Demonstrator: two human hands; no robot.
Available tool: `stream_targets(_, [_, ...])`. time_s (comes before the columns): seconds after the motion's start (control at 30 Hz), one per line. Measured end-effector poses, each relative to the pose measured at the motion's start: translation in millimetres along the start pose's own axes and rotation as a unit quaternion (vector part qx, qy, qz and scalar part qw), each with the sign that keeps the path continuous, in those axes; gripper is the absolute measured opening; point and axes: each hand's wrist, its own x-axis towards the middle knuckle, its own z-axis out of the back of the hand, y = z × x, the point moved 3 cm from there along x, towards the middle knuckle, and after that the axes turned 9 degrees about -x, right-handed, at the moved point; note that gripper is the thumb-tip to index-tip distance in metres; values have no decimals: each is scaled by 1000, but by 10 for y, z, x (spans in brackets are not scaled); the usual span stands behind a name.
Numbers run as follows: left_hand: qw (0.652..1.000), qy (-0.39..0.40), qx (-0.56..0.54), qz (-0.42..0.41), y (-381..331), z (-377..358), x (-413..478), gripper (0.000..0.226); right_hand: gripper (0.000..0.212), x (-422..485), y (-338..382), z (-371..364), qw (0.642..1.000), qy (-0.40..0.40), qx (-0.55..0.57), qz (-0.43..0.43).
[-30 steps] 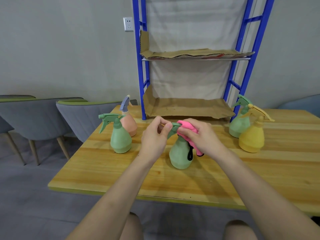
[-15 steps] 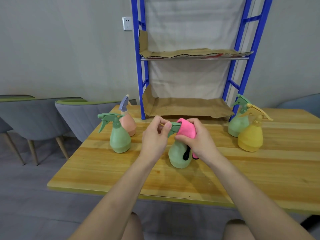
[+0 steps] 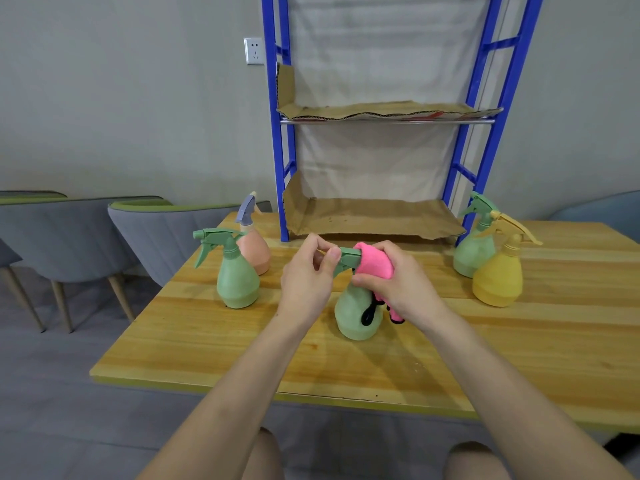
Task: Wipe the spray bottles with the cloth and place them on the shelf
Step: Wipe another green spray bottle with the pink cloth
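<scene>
So the green spray bottle (image 3: 356,318) being cleaned stands upright on the wooden table (image 3: 242,344), pretty much dead centre of the tabletop. The left hand (image 3: 308,275) has its thumb and fingertips pinched on the front tip of that bottle's trigger head, which points toward 9 o'clock. The right hand (image 3: 401,285) is curled around the pink cloth (image 3: 375,265), squeezing it over the back of the sprayer head and neck. A black loop on the cloth dangles down against the bottle's belly. Going around from that middle bottle: at about 9 o'clock there's a second green bottle (image 3: 237,282), and just behind it at 10 o'clock a peach bottle (image 3: 256,249) with a grey-blue trigger, the two nearly touching. Over at 2 o'clock a third green bottle (image 3: 472,249) sits with a yellow bottle (image 3: 498,278) just in front of it, overlapping from this angle. The blue shelf (image 3: 460,174) stands on the table's far edge at 12 o'clock, and both of its levels are lined with brown cardboard (image 3: 374,216). Grey chairs (image 3: 162,233) are off past the table at 9 o'clock, and a wall socket (image 3: 254,51) is up at 11.
</scene>
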Motion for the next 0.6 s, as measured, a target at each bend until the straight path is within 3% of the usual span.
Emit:
stream_targets(0.13, [1000, 5, -4, 3, 11, -2, -12, 17, 49, 21, 53, -158, 996, -73, -26, -45])
stream_targets(0.37, [1000, 17, 5, 10, 69, 29, 87, 16, 27, 17, 2, 115, 997, 59, -11, 43])
stream_targets(0.5, [1000, 25, 13, 10, 55, 24, 119, 16, 26, -10, -28, 166, 995, 82, 16, 45])
stream_targets(0.6, [999, 30, 22, 4, 39, 50, 134, 14, 36, -17, -14, 201, 992, 102, 54, 60])
